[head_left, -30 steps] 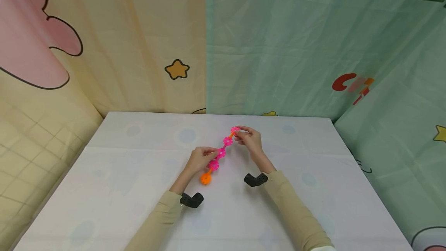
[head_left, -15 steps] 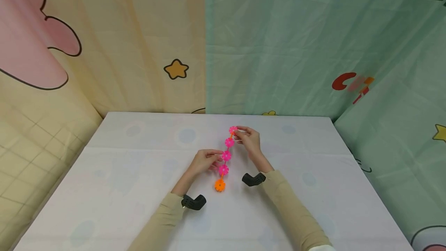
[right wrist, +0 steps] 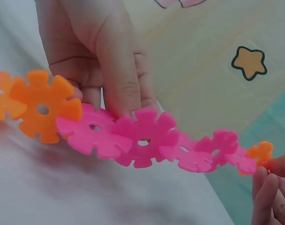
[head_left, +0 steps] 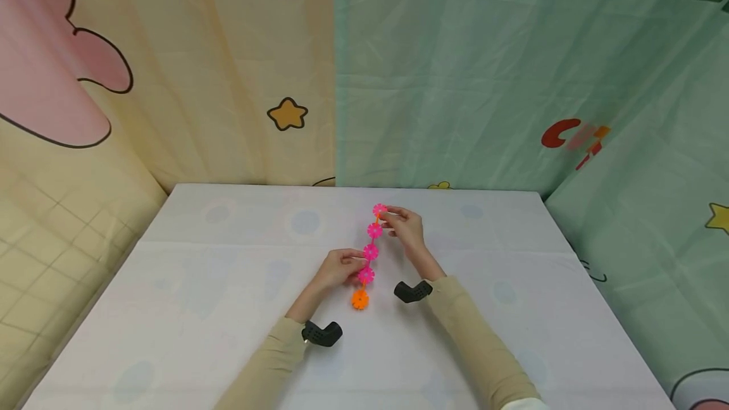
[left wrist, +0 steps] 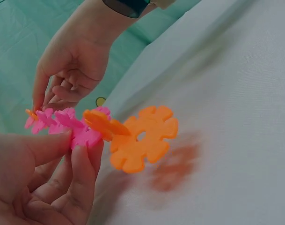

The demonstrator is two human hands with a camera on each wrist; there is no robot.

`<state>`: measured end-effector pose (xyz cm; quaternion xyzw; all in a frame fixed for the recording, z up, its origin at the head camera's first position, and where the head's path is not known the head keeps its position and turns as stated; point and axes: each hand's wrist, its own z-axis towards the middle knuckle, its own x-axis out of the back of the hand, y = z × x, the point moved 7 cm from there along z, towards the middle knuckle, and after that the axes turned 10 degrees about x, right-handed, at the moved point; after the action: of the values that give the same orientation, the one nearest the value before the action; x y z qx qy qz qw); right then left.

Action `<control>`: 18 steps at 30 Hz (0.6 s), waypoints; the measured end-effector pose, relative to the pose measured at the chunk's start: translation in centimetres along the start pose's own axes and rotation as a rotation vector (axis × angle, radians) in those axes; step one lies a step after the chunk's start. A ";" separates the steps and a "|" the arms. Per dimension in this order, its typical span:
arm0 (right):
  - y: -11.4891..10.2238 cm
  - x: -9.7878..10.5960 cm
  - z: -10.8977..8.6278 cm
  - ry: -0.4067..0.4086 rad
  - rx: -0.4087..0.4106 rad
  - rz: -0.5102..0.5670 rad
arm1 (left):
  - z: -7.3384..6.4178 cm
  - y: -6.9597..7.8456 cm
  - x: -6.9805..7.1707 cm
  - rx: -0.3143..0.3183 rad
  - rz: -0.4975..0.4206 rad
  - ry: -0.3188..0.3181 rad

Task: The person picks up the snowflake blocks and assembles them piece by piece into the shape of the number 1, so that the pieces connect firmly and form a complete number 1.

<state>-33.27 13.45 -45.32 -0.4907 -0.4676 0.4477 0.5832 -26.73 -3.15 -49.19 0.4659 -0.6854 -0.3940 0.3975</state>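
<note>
A chain of interlocking plastic flower discs [head_left: 371, 252], pink along most of its length, runs away from me between both hands. My left hand [head_left: 336, 269] pinches a pink disc [left wrist: 86, 133] in the nearer half between thumb and fingers. Beyond it, toward me, an orange end disc [left wrist: 147, 140] juts out free above the cloth, casting a soft shadow. With thumb and fingertips, my right hand [head_left: 405, 226] pinches the far end, beside a small orange disc [right wrist: 261, 152]. In the right wrist view, neighbouring discs are slotted together at differing angles.
A white cloth with faint pale spots covers the table [head_left: 171, 309]. Printed curtains, a beige one [head_left: 228, 81] and a green one [head_left: 444, 81], hang behind its far edge. Each wrist wears a black camera mount [head_left: 322, 334].
The near orange end has swung right, so the chain stands straighter away from me. My left hand shifted right and slightly nearer, briefly loosening, then pinching the chain again. The right hand barely moved.
</note>
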 end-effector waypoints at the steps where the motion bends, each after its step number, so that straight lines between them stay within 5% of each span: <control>1: 0.1 -0.1 0.0 -0.010 0.001 -0.007 | 0.1 0.0 -0.1 -0.009 0.005 0.003; 6: 0.6 -0.7 -0.4 -0.095 -0.006 -0.069 | 0.2 -0.1 -0.3 -0.034 -0.026 0.019; 11: 1.5 -1.6 -0.7 -0.228 -0.065 -0.155 | 0.1 0.0 0.2 -0.064 -0.074 0.111; 18: 2.2 -1.8 -0.4 -0.222 -0.081 -0.186 | 0.1 -0.1 0.4 -0.039 -0.055 0.157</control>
<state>-33.32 11.84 -47.75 -0.4159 -0.5903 0.4237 0.5468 -26.87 -3.53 -49.28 0.5062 -0.6312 -0.3803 0.4479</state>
